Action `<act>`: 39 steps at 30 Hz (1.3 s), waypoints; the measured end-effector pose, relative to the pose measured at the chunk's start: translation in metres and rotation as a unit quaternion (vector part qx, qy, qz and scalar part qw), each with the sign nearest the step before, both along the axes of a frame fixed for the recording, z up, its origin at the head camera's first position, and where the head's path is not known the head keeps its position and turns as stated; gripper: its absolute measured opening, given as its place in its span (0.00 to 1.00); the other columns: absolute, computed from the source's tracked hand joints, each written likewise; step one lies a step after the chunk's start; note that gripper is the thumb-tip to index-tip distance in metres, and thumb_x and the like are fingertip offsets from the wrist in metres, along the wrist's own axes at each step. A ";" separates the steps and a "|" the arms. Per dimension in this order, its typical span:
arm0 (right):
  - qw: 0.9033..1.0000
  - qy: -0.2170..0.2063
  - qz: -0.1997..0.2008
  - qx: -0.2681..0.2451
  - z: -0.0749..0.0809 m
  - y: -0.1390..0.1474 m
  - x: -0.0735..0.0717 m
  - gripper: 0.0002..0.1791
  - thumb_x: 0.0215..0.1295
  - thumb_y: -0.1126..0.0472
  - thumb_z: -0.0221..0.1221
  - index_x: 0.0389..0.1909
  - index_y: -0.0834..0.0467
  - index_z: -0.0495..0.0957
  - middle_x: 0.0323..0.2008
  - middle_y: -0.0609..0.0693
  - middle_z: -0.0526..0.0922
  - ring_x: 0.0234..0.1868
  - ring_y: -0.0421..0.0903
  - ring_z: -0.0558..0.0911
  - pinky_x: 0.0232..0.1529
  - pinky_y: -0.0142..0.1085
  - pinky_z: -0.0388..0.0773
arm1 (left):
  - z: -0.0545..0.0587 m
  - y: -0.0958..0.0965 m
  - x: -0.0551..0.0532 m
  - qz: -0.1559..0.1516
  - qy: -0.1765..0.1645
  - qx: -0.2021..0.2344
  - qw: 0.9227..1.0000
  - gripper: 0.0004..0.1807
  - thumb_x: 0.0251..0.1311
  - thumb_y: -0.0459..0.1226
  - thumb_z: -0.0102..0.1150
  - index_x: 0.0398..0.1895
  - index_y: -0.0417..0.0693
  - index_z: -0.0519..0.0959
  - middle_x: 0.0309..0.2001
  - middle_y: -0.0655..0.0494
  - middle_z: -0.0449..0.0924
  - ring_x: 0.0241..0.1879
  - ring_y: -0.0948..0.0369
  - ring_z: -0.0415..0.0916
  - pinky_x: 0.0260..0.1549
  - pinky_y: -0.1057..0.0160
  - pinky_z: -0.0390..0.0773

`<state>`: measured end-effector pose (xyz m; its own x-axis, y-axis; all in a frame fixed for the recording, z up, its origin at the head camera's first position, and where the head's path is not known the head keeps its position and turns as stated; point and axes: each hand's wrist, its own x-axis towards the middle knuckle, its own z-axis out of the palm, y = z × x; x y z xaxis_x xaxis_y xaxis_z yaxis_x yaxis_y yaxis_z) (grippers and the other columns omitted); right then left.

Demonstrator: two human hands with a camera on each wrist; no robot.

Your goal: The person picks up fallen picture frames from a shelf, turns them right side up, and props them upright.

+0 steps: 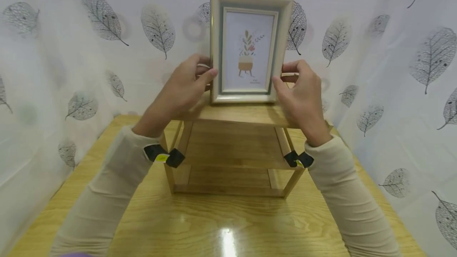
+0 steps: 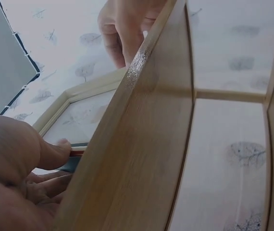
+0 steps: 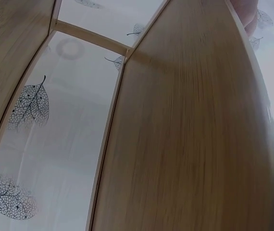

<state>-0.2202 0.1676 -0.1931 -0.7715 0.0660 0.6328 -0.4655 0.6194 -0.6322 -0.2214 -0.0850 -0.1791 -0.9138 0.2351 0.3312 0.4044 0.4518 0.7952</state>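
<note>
Head view: your left hand [image 1: 185, 84] and right hand [image 1: 300, 90] grip the picture frame [image 1: 248, 46] by its sides, upright on the shelf [image 1: 235, 114] top.
Left wrist view: thumb pinches the frame's edge.
Right wrist view: shelf underside fills it; grip hidden.

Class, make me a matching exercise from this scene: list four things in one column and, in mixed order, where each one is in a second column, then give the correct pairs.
Things:
1. picture frame
2. left hand
3. right hand
4. wooden shelf

Places:
A. stands on the table
B. grips the frame's right edge
C. stands upright on the shelf's top board
D. grips the frame's left edge

Pairs: 1-C, 2-D, 3-B, 4-A
</note>
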 end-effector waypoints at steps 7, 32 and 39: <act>1.000 0.014 0.002 0.025 -0.004 0.003 0.001 0.15 0.66 0.67 0.62 0.51 0.70 0.77 0.47 0.61 0.84 0.43 0.52 0.86 0.43 0.26 0.82 | -0.005 0.002 0.002 -0.025 -0.010 0.015 1.000 0.22 0.79 0.38 0.46 0.68 0.35 0.62 0.66 0.37 0.71 0.63 0.49 0.74 0.56 0.59 0.80; 0.996 -0.029 0.053 0.060 -0.005 -0.016 0.018 0.27 0.65 0.65 0.66 0.61 0.70 0.72 0.51 0.63 0.78 0.52 0.55 0.81 0.52 0.40 0.83 | -0.008 0.002 0.010 -0.014 0.034 0.020 0.999 0.20 0.76 0.38 0.52 0.63 0.36 0.64 0.61 0.40 0.76 0.58 0.48 0.78 0.57 0.56 0.80; 0.992 -0.001 0.083 0.099 -0.007 -0.027 0.027 0.28 0.63 0.62 0.69 0.60 0.71 0.74 0.58 0.64 0.79 0.56 0.57 0.81 0.54 0.43 0.82 | -0.008 0.004 0.014 -0.024 0.042 0.025 0.999 0.20 0.76 0.37 0.52 0.63 0.36 0.63 0.58 0.41 0.78 0.55 0.49 0.80 0.55 0.55 0.81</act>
